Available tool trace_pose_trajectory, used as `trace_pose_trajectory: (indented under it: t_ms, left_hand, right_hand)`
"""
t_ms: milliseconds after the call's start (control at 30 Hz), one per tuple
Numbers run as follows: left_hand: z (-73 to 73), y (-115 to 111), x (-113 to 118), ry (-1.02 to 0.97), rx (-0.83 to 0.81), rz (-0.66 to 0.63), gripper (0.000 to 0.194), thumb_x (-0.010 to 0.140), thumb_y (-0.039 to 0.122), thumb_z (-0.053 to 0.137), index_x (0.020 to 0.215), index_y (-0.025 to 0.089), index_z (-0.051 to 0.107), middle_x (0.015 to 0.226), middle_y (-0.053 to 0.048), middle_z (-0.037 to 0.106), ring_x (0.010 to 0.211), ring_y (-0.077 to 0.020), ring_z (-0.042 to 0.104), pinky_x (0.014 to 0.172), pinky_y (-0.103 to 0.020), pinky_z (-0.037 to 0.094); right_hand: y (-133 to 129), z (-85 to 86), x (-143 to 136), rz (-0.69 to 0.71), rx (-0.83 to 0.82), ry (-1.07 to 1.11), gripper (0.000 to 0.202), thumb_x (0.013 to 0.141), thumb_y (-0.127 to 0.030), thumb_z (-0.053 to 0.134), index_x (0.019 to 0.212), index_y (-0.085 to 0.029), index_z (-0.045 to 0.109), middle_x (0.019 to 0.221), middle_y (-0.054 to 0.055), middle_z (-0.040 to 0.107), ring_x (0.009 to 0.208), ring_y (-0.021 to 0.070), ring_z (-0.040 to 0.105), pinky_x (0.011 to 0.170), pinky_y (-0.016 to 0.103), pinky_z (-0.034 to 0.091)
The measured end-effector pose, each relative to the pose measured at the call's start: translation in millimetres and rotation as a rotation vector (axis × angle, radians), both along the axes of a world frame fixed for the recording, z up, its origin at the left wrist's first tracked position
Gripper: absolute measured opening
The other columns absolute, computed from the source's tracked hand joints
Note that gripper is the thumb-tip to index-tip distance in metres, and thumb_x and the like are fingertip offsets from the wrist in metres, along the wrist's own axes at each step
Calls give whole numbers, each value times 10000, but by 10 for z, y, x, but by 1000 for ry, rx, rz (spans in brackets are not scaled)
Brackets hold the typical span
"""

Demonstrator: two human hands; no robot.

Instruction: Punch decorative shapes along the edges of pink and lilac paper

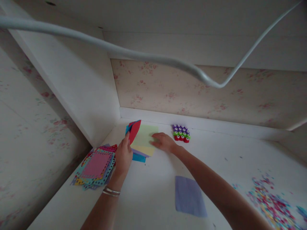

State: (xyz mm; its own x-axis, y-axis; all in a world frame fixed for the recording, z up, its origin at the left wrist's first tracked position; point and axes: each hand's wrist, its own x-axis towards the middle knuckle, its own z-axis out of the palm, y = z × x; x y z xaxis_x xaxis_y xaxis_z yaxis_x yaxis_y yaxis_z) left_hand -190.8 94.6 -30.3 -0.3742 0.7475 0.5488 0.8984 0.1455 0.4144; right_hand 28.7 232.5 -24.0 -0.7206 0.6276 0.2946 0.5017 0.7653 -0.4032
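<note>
My left hand is closed on a few coloured sheets, with a bent red sheet at the front and blue edges behind it. Below and beside them, a fanned stack of paper lies on the white surface: a pale green sheet on top, then yellow, purple and blue edges. My right hand rests at the right edge of the green sheet, fingers apart, holding nothing visible. A separate purple square sheet lies nearer, below my right forearm.
Punched-edge coloured squares are piled at the left. Purple, green and red eye-topped pieces stand near the back ledge. Colourful paper bits are scattered at the right. A white cable hangs across the upper view.
</note>
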Motion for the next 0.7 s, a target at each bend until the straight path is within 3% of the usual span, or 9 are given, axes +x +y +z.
trace_pose_trajectory:
  t_ms: [100, 233, 300, 433, 600, 700]
  left_hand:
    - [-7, -10, -21, 78, 68, 9, 556, 999, 142, 391, 1541, 141, 266, 1143, -145, 725, 1005, -263, 704, 892, -393, 544]
    - [11, -19, -28, 184, 53, -71, 592, 950, 75, 408, 1526, 115, 278, 1149, -142, 734, 1007, -271, 699, 941, -430, 520]
    - [34, -28, -9, 206, 21, -130, 574, 911, 36, 430, 1473, 145, 394, 1179, -120, 727, 1055, -264, 685, 977, -435, 502]
    - [51, -46, 53, 252, -60, -273, 483, 810, -14, 491, 1188, 232, 665, 1216, -48, 720, 1140, -246, 650, 1023, -425, 478]
    - [2, -48, 115, 255, -136, -304, 367, 845, 82, 526, 1132, 226, 703, 1208, -72, 722, 1118, -258, 662, 1016, -442, 477]
    - [-2, -52, 138, 253, -166, -298, 277, 902, 230, 548, 1130, 206, 703, 1234, -101, 706, 1137, -287, 649, 1049, -485, 437]
  right_hand:
    - [-65, -36, 74, 44, 2, -32, 432, 915, -454, 624, 1261, -197, 662, 1288, 117, 675, 1202, 278, 610, 1055, 422, 457]
    - [-194, 7, 158, 23, 20, -20, 385, 991, -387, 495, 1281, -182, 644, 1294, 122, 670, 1206, 261, 603, 1050, 420, 458]
    - [-268, 46, 236, 15, 24, -18, 368, 1000, -368, 470, 1273, -198, 649, 1286, 109, 676, 1197, 251, 608, 1040, 416, 465]
    - [-432, 109, 529, -10, 20, -46, 327, 990, -333, 480, 1231, -237, 679, 1236, 66, 707, 1146, 233, 634, 1017, 382, 476]
    - [-570, 154, 1078, -189, -19, -79, 263, 977, -322, 501, 1031, -279, 755, 1008, 34, 774, 908, 227, 709, 825, 326, 531]
    - [-548, 157, 1406, -339, -35, -69, 272, 979, -295, 487, 989, -273, 758, 982, 40, 776, 875, 232, 717, 817, 330, 529]
